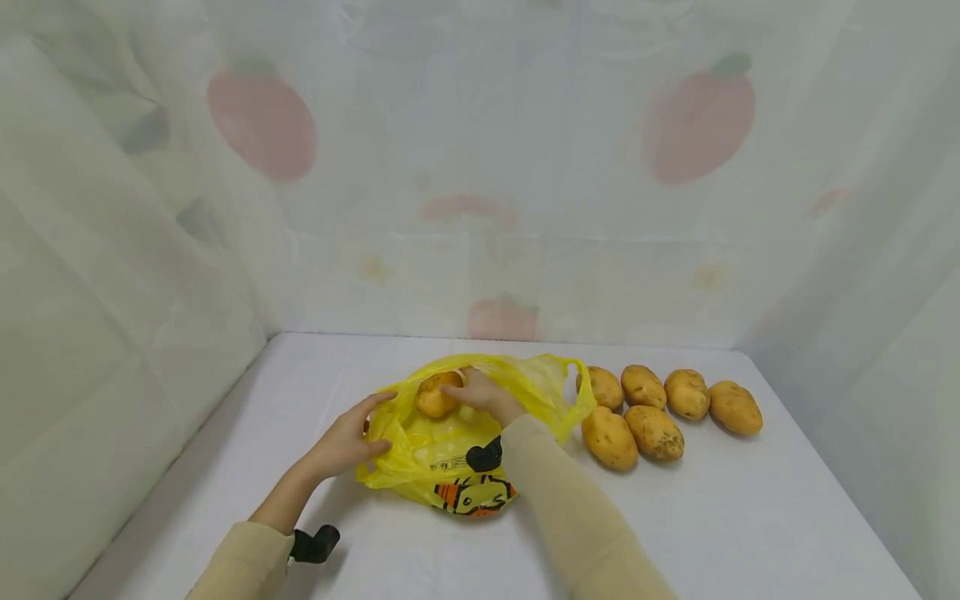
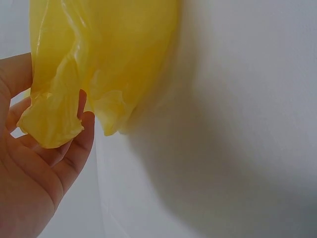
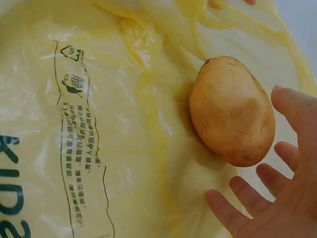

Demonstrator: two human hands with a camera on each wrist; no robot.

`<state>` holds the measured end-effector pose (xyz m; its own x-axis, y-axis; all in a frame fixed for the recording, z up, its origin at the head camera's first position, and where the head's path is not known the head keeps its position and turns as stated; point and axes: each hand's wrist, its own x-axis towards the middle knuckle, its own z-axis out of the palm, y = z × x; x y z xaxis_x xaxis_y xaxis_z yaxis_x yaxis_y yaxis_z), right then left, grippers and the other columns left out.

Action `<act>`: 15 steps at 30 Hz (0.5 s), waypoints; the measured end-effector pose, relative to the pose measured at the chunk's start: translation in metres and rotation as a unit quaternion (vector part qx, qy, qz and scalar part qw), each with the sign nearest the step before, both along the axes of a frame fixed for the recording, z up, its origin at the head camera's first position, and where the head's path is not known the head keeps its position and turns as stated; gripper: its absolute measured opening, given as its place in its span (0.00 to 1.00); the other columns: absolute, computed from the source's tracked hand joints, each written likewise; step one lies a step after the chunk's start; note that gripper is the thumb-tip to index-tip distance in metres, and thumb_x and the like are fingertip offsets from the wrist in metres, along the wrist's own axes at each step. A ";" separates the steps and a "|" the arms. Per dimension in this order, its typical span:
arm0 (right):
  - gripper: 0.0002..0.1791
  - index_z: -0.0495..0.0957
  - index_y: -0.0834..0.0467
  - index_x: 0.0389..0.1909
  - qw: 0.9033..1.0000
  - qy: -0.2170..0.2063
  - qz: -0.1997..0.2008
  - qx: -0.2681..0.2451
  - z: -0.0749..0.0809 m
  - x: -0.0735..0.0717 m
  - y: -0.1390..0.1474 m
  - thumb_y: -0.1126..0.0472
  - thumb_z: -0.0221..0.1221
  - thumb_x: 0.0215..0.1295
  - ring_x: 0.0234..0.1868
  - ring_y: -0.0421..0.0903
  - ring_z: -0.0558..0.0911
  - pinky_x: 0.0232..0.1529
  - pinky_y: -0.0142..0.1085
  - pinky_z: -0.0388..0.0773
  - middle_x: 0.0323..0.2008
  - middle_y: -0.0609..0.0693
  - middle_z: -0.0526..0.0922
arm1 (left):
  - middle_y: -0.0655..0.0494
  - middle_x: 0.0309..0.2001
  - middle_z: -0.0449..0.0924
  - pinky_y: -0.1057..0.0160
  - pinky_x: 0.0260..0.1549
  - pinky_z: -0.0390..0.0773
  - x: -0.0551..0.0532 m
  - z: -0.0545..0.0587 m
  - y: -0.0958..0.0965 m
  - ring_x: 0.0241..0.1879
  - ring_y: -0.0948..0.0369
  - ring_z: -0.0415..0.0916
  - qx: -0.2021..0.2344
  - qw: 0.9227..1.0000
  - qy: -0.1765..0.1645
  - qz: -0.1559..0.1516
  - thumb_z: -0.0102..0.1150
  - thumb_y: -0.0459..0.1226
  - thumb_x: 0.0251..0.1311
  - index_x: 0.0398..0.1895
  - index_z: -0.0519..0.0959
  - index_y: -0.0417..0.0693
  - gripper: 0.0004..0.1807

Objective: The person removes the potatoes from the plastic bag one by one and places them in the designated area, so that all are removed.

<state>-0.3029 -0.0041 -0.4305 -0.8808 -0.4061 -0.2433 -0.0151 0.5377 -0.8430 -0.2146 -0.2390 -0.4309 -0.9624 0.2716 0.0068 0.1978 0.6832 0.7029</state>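
Observation:
A yellow plastic bag (image 1: 457, 442) lies on its side with its mouth spread wide. At its left edge my left hand (image 1: 348, 442) holds the rim; in the left wrist view that hand (image 2: 44, 144) has the thin yellow film (image 2: 54, 114) between thumb and curled fingers. Inside the bag lies one potato (image 3: 233, 111), tan and oval. My right hand (image 3: 277, 193) reaches into the bag beside it, fingers spread and thumb tip close to the potato's side. From the head view, the right hand (image 1: 487, 395) is just right of this potato (image 1: 435, 396).
To the bag's right, several potatoes (image 1: 655, 433) sit grouped on the white table (image 1: 720, 517), the nearest ones by the bag's handle (image 1: 581, 408). Pale printed curtains (image 1: 480, 167) stand behind and along both sides. A black wrist device (image 1: 315, 543) sticks out from the left sleeve.

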 end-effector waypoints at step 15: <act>0.33 0.59 0.60 0.66 0.999 0.027 0.002 -0.021 -0.008 0.001 0.002 0.51 0.56 0.63 0.60 0.56 0.69 0.57 0.46 0.69 0.60 0.61 0.67 | 0.45 0.67 0.58 0.42 0.56 0.65 0.000 -0.002 0.003 0.62 0.46 0.61 0.004 1.000 -0.001 -0.005 0.62 0.33 0.50 0.67 0.59 0.51 0.39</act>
<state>-0.3023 -0.0016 -0.4389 -0.8903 -0.4195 -0.1772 -0.0643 0.5010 -0.8631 -0.2150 -0.2365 -0.4328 -0.9598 0.2806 0.0062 0.2022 0.6759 0.7088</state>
